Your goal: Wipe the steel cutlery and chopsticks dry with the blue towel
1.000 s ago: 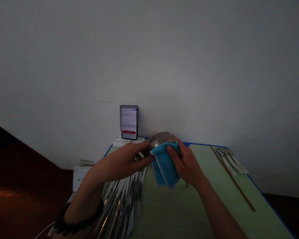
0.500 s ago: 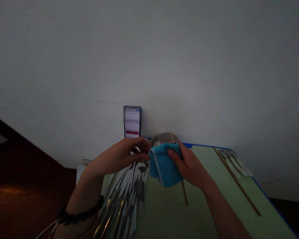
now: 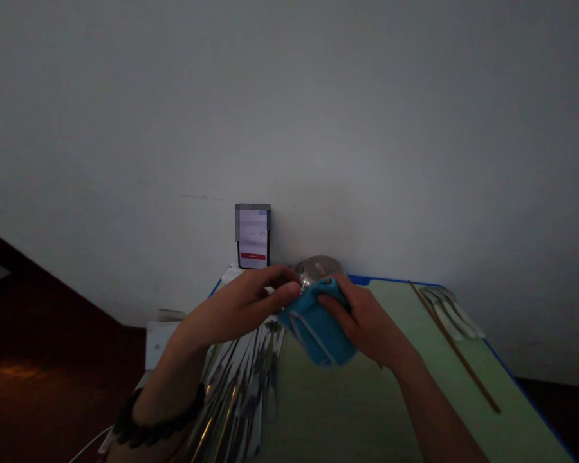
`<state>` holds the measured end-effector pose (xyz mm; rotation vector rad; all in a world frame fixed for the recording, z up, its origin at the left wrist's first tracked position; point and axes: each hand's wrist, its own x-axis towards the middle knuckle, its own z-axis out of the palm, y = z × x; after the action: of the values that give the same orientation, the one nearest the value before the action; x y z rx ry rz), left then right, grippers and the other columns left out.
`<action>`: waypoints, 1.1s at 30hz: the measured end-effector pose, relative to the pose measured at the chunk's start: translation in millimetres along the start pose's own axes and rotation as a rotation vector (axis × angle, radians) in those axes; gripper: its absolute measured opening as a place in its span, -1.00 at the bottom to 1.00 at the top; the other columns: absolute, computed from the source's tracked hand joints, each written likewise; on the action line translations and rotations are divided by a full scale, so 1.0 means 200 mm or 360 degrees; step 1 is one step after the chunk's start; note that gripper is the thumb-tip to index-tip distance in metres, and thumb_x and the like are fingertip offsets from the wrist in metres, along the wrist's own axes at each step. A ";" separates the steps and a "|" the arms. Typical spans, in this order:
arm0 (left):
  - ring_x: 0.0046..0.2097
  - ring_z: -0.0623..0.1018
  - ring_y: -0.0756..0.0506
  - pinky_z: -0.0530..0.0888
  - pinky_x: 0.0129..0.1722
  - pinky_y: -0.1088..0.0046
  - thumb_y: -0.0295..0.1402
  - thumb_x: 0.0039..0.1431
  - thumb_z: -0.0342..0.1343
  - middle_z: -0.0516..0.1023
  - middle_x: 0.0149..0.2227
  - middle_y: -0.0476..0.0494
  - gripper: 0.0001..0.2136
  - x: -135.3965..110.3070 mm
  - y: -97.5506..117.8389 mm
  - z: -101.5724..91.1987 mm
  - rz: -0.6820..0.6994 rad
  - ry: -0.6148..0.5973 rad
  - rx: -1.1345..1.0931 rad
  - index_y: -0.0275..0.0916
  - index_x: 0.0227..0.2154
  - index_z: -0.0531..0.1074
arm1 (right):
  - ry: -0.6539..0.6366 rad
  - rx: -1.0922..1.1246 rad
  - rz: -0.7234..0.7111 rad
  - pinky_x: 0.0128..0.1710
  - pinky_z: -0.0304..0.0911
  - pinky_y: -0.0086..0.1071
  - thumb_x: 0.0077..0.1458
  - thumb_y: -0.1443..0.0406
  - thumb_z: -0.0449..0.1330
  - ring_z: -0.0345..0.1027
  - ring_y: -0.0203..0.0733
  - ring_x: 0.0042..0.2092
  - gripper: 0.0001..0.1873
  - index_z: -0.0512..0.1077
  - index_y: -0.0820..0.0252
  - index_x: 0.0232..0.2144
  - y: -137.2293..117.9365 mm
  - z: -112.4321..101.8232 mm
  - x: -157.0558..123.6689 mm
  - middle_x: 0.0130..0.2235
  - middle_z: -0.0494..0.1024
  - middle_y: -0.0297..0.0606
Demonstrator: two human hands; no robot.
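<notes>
A blue cloth (image 3: 321,334) with a pale hem hangs folded from my right hand (image 3: 367,315), whose thumb and fingers are closed on it. Through the cloth runs a thin wooden stick, like a chopstick (image 3: 381,366); its lower tip peeks out under my right hand and the rest is mostly covered. At the cloth's upper left edge is my left hand (image 3: 244,305), fingers curled toward the thumb. What lies between its fingertips is hidden. Behind both hands stands a shiny metal bowl (image 3: 321,265), partly covered by them.
Many pieces of cutlery (image 3: 241,392) lie in a heap at the left of the green tabletop (image 3: 328,411). On the right are another chopstick (image 3: 458,350) and several white-handled forks (image 3: 451,312). A phone (image 3: 253,241) leans upright against the wall (image 3: 367,128).
The cloth has shifted and bunched, its left edge swinging down and left. My left hand has moved right, up to the cloth. The stick has tilted, its lower end now mostly hidden.
</notes>
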<state>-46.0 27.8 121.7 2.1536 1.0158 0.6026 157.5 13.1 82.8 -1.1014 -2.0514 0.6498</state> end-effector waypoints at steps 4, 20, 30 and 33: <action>-0.32 0.45 0.01 0.41 -0.36 0.52 -0.24 0.14 -0.02 0.46 -0.29 -0.06 -0.79 0.04 0.04 0.05 0.0037 0.0261 0.0154 -0.25 -0.25 0.34 | -0.0052 -0.0110 -0.0072 -0.35 0.12 -0.40 0.16 0.21 -0.01 0.28 -0.26 -0.34 -0.84 0.28 0.16 -0.31 -0.01 0.01 0.00 -0.36 0.43 -0.31; -0.37 0.44 0.07 0.37 -0.38 0.61 -0.35 0.12 0.05 0.49 -0.38 0.04 -0.90 0.01 0.04 0.01 0.0309 0.0435 0.0406 -0.18 -0.31 0.43 | -0.0144 -0.0480 -0.0103 -0.33 0.11 -0.37 0.20 0.18 -0.14 0.31 -0.21 -0.31 -0.75 0.25 0.18 -0.28 -0.04 -0.02 -0.01 -0.33 0.47 -0.24; -0.37 0.45 0.01 0.35 -0.42 0.53 -0.35 0.04 0.08 0.48 -0.39 -0.01 -0.89 0.02 0.05 0.07 0.0316 0.0619 0.0877 -0.20 -0.36 0.43 | -0.0208 -0.0630 -0.0026 -0.43 0.03 -0.39 0.19 0.21 -0.12 0.30 -0.23 -0.42 -0.79 0.25 0.17 -0.31 -0.05 -0.03 -0.01 -0.43 0.46 -0.28; -0.34 0.47 -0.04 0.39 -0.37 0.48 -0.35 0.03 0.08 0.52 -0.38 -0.06 -0.88 0.05 0.05 0.10 0.0387 0.0747 0.1010 -0.23 -0.36 0.46 | -0.0133 -0.0671 0.0040 -0.45 0.00 -0.38 0.20 0.21 -0.14 0.31 -0.22 -0.43 -0.78 0.24 0.16 -0.34 -0.06 -0.02 -0.01 -0.46 0.45 -0.29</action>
<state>-21.8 22.2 116.7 2.7939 1.3329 1.0460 155.9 4.8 93.5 -1.3541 -2.3143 0.2805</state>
